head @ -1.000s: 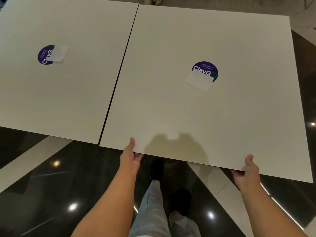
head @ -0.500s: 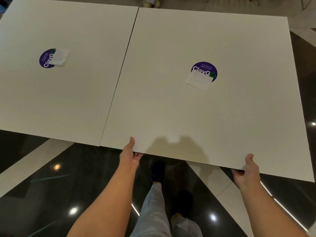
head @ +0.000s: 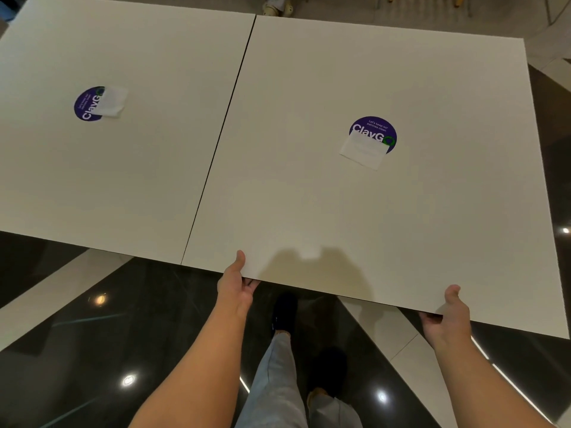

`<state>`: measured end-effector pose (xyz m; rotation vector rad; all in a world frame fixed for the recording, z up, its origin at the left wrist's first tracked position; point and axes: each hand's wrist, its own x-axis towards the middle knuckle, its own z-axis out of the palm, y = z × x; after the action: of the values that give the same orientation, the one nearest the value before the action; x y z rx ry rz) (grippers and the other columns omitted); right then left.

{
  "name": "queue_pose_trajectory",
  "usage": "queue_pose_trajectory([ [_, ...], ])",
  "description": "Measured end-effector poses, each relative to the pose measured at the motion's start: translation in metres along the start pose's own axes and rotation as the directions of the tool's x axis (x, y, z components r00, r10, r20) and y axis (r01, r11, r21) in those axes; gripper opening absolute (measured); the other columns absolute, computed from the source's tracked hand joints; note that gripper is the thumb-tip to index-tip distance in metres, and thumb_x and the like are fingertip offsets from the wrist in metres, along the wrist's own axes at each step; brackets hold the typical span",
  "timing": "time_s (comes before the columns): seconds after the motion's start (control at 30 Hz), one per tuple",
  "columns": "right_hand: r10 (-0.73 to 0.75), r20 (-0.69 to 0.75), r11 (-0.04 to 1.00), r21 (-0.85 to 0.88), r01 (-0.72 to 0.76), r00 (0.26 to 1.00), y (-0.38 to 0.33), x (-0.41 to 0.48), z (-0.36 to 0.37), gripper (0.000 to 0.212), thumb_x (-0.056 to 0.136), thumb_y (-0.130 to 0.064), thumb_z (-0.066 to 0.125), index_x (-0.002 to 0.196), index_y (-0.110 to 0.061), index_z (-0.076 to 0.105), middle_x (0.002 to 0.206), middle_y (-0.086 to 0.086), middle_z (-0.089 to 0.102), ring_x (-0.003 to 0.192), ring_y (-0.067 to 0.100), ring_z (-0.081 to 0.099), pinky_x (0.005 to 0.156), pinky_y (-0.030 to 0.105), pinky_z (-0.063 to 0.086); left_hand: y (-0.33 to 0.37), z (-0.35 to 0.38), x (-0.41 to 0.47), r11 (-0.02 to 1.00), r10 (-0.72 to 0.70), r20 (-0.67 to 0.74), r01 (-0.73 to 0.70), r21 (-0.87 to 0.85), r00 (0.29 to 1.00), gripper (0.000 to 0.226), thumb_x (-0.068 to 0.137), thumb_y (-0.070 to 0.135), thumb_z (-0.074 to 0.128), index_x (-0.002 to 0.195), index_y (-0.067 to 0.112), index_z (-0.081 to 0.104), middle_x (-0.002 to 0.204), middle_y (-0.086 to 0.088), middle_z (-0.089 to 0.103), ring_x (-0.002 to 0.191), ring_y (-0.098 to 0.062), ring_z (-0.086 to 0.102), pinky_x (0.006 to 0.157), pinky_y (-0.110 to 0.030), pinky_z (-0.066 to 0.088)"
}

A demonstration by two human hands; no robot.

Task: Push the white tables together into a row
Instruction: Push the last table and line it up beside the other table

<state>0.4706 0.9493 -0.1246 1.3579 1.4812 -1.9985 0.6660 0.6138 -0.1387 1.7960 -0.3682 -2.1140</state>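
Near edge of right white table [head: 355,211] gripped by both hands: left hand [head: 236,285] near its left corner, right hand [head: 448,319] toward right corner. Thumbs laid on top surface, fingers [head: 251,282] curled beneath. Left white table [head: 123,165] set alongside, only thin dark seam between.

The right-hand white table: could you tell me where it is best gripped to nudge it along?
Grip the right-hand table at its near edge, from the person's side, thumbs on top and fingers under. The top is thin and flat, and the left hand and right hand are set wide apart there.
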Motion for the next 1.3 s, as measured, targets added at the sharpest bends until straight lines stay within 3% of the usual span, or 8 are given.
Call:
queue_pose_trajectory([
  [0.17,0.012,0.009,1.000,-0.012,-0.012,1.000,0.001,0.000,-0.001,0.027,0.088,-0.044,0.070,0.106,-0.025,0.064,0.114,-0.001,0.068,0.101,0.020,0.067,0.077,0.037,0.059,0.000,-0.002,0.001,1.000,0.008,-0.001,-0.008,-0.003,1.000,0.036,0.082,0.021,0.079,0.112,0.008,0.064,0.103,-0.014,0.075,0.097,-0.030,0.071,0.075,-0.048,0.061],
  [0.3,-0.001,0.008,1.000,-0.014,0.001,1.000,0.002,-0.001,0.000,0.033,0.088,-0.046,0.069,0.113,-0.025,0.063,0.116,-0.002,0.067,0.102,0.019,0.066,0.083,0.037,0.058,0.001,-0.002,0.002,1.000,0.006,0.000,-0.006,-0.008,1.000,0.036,0.082,0.020,0.078,0.113,0.008,0.064,0.105,-0.015,0.074,0.099,-0.031,0.071,0.079,-0.050,0.061],
  [0.4,-0.001,-0.011,1.000,-0.010,0.000,1.000,0.003,-0.003,0.001,0.038,0.087,-0.047,0.071,0.117,-0.025,0.063,0.115,-0.003,0.067,0.102,0.018,0.066,0.077,0.034,0.059,0.002,-0.003,0.003,1.000,0.002,0.004,-0.002,-0.009,1.000,0.037,0.083,0.020,0.077,0.115,0.008,0.063,0.108,-0.016,0.072,0.101,-0.032,0.069,0.083,-0.052,0.059],
  [0.57,0.008,-0.003,1.000,-0.005,-0.008,1.000,0.004,-0.004,-0.001,0.035,0.088,-0.046,0.070,0.115,-0.024,0.064,0.114,-0.002,0.068,0.101,0.017,0.068,0.080,0.035,0.059,0.001,-0.004,0.003,1.000,0.005,0.000,-0.005,-0.008,1.000,0.036,0.083,0.020,0.077,0.114,0.008,0.063,0.110,-0.016,0.072,0.102,-0.032,0.069,0.088,-0.054,0.057],
  [0.67,0.021,0.012,1.000,-0.009,-0.021,1.000,0.002,-0.004,0.000,0.045,0.089,-0.044,0.069,0.127,-0.022,0.061,0.118,-0.001,0.068,0.104,0.019,0.067,0.080,0.036,0.058,0.000,-0.005,0.002,1.000,0.004,0.001,-0.004,-0.019,1.000,0.036,0.084,0.020,0.076,0.114,0.007,0.063,0.109,-0.016,0.073,0.101,-0.032,0.070,0.087,-0.053,0.058],
  [1.03,0.061,0.045,0.998,0.021,-0.062,0.997,-0.004,-0.006,0.002,0.044,0.090,-0.039,0.069,0.129,-0.021,0.060,0.118,0.000,0.070,0.100,0.019,0.070,0.073,0.037,0.061,0.001,-0.001,-0.001,0.999,0.030,0.001,-0.030,-0.026,1.000,0.035,0.083,0.022,0.076,0.113,0.008,0.064,0.106,-0.014,0.075,0.101,-0.030,0.071,0.078,-0.048,0.061],
  [1.3,0.073,0.040,0.997,0.015,-0.073,0.997,-0.003,-0.004,-0.001,0.042,0.089,-0.040,0.069,0.125,-0.021,0.062,0.116,0.001,0.070,0.102,0.021,0.069,0.067,0.036,0.062,0.001,-0.012,0.006,1.000,0.024,0.057,-0.026,0.018,0.998,0.052,0.073,0.026,0.079,0.118,0.007,0.062,0.105,-0.014,0.075,0.096,-0.029,0.073,0.077,-0.046,0.061],
])
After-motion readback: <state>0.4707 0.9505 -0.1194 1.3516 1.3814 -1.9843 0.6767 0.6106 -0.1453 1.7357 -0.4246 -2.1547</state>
